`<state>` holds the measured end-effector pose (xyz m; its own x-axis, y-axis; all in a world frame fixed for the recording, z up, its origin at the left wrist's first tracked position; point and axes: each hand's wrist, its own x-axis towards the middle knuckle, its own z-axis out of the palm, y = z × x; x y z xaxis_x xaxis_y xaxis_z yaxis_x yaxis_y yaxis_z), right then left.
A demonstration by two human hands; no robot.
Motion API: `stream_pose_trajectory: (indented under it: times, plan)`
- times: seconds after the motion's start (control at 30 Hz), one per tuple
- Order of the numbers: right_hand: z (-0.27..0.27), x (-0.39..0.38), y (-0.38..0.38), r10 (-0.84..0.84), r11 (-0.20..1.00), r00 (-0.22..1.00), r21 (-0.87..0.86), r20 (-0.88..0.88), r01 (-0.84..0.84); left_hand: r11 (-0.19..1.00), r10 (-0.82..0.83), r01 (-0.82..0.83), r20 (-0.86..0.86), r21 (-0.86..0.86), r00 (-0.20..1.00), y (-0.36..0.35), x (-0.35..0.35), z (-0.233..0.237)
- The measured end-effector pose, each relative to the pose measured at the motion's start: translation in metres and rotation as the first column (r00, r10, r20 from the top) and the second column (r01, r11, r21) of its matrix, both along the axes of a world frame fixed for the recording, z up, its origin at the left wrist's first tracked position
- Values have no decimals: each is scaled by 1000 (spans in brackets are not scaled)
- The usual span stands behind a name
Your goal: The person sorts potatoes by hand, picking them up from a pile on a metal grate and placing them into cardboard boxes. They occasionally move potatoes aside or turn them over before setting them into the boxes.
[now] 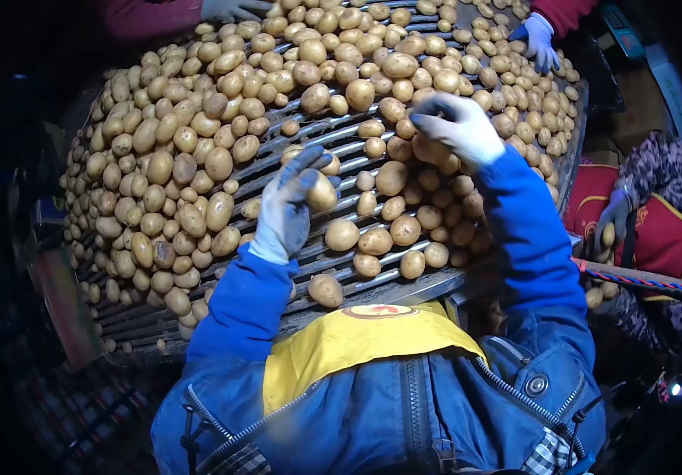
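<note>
My left hand (287,204), in a white glove with a dark grey coated palm, is closed around a potato (322,193) above the metal roller bars (285,150). My right hand (461,127), gloved alike, is over the right part of the rollers with its fingers curled in. Just below those fingers lie brownish potatoes (429,150); whether one is gripped is hidden. Between my hands, loose potatoes (392,178) rest on the bars, and a few sit close to my front, such as one potato (326,290) near the edge.
A large heap of potatoes (159,166) covers the left and far side. Across from me are another person's gloved hand (539,39) and a second grey glove (234,9). At right, a person's gloved hand (614,218) holds potatoes beside a red apron (665,237). A red-blue cord (634,279) runs nearby.
</note>
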<state>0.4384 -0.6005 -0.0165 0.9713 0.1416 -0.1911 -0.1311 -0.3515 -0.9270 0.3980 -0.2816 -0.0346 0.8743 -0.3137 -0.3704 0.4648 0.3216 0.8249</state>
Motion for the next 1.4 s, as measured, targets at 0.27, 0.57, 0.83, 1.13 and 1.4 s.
stream_pose_trajectory:
  times: [0.27,0.57,0.83,1.13,1.4]
  plan:
    - [-8,101,103,403,450,911,-846,-92,-284,934,-6,-64,-194,-352,981,1,18,1]
    - [15,0,43,81,885,996,462,-33,-56,986,-105,85,-140,-143,985,-4,3,5]
    - [-22,-154,59,-93,446,882,772,-463,452,831,-537,477,186,287,823,-72,-53,35]
    - [7,-356,-5,-224,-51,859,885,-461,462,688,-689,412,-359,-598,630,-139,-123,31]
    - [-11,-502,4,-533,-258,749,919,-394,300,531,-782,711,589,461,202,-215,-192,-40]
